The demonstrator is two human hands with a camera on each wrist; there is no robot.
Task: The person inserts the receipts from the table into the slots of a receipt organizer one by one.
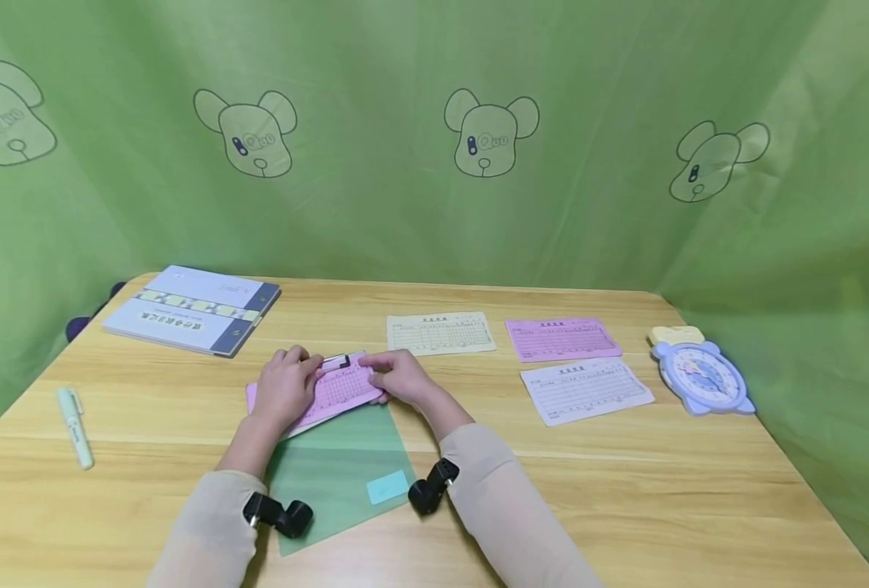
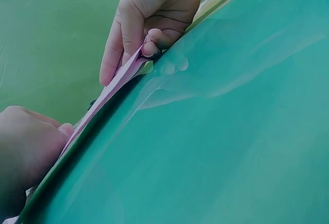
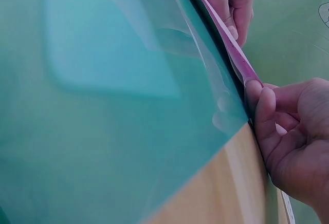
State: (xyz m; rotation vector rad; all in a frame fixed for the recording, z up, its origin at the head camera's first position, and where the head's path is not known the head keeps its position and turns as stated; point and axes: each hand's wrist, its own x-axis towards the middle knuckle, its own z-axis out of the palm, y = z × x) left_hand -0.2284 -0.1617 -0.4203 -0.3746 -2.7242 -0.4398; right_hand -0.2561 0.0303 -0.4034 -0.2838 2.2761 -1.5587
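Note:
A green translucent file folder (image 1: 339, 465) with a pale blue label lies at the near middle. Over its far end are pink printed forms (image 1: 339, 389), with a lighter sheet edge showing below them. A small metal clip (image 1: 335, 362) with a black end sits at the forms' far edge. My left hand (image 1: 287, 388) grips the forms on their left side, fingertips right at the clip. With thumb and fingers my right hand (image 1: 401, 377) pinches the forms' right edge. In the right wrist view, the forms (image 3: 231, 49) rise along the folder's edge between both hands.
A cream form (image 1: 440, 334), a pink form (image 1: 563, 340) and a white form (image 1: 587, 391) lie toward the right. Beyond them are a blue toy clock (image 1: 702, 377) and a yellow block (image 1: 675, 335). A notebook (image 1: 192, 310) and a pale green highlighter (image 1: 74, 429) lie left.

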